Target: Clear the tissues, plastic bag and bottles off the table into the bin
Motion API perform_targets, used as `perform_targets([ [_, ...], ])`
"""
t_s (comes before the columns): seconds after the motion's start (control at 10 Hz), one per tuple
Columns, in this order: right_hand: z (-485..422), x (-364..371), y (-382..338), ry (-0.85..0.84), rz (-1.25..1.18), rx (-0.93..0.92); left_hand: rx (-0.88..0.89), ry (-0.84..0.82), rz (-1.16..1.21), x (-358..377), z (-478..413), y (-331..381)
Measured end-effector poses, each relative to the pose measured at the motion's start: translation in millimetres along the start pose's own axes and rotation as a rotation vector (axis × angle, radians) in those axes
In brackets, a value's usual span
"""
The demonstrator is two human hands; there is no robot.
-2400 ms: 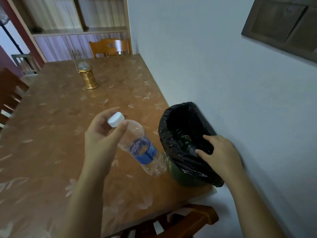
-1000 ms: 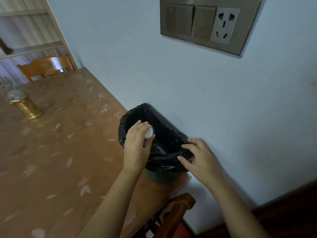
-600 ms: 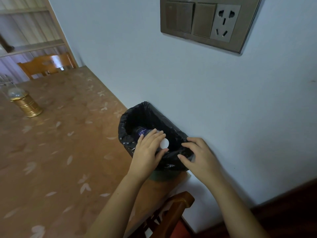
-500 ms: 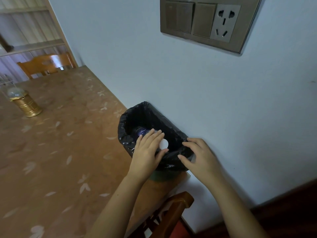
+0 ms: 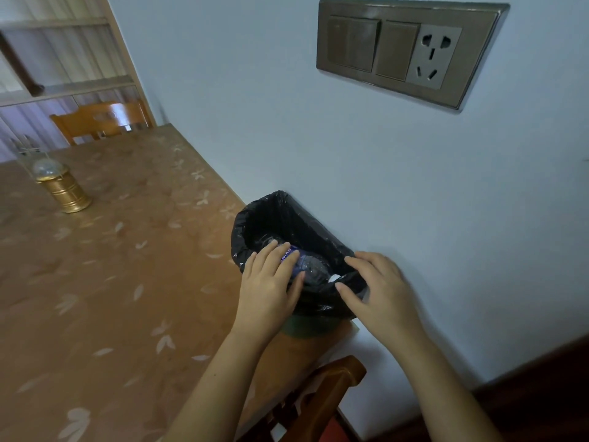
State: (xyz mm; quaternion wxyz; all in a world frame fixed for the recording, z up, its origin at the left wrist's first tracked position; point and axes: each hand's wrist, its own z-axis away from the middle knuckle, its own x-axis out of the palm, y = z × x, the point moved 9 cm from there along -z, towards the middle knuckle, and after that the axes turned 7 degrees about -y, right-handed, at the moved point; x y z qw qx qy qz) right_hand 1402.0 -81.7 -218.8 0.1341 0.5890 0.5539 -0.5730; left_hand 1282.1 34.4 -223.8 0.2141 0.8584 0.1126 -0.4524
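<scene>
A small green bin point(image 5: 258, 215) lined with a black bag stands on the table's near right corner, against the wall. A clear water bottle point(image 5: 310, 263) with a blue label lies slanted inside it, white cap toward the near right. My left hand point(image 5: 269, 287) reaches over the bin's near rim, fingers laid across the label and thumb against the bottle's side. My right hand point(image 5: 379, 288) grips the liner at the bin's right rim, close to the cap. No tissues or plastic bag are visible.
The brown table point(image 5: 121, 282) carries a gold lantern point(image 5: 62, 189) at the far left. One wooden chair point(image 5: 331, 387) sits below the bin's corner, another point(image 5: 102, 121) at the far end. A switch and socket panel point(image 5: 408, 52) is on the wall.
My left hand carried the bottle from above the table into the bin, then slid from the cap to the label as the bottle sank deeper. My right hand stayed on the bin's rim.
</scene>
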Motion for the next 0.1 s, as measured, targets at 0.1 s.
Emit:
perform_targets([
  [0.1, 2.8, -7.7, -14.2, 0.053, 0.042, -0.035, 0.001, 0.037, -0.015, -15.8, 4.8, 5.1],
])
